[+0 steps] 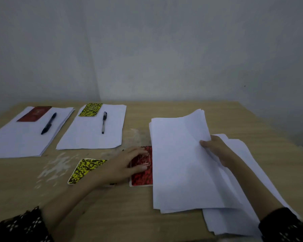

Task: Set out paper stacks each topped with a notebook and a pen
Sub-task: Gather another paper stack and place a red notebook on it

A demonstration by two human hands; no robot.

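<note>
- Paper stacks first: two complete sets lie at the far left of the tabletop (164, 227), one stack (24, 137) with a dark red notebook (34, 114) and a pen (48, 123), the next stack (93, 133) with a yellow notebook (90, 110) and a pen (104, 122).
- Right hand (217, 151) pinches a fresh sheaf (180, 163), lifting it off the supply pile (243, 189).
- Left hand (122, 166), fingers spread flat, rests on a red notebook (142, 177); a spare yellow notebook (80, 170) lies beside it.
- Left to do, I judge: lay the sheaf down and top it; no spare pen in view.

Left hand (124, 165) flat, fingers extended, right hand (217, 151) pinching, thumb on top
</note>
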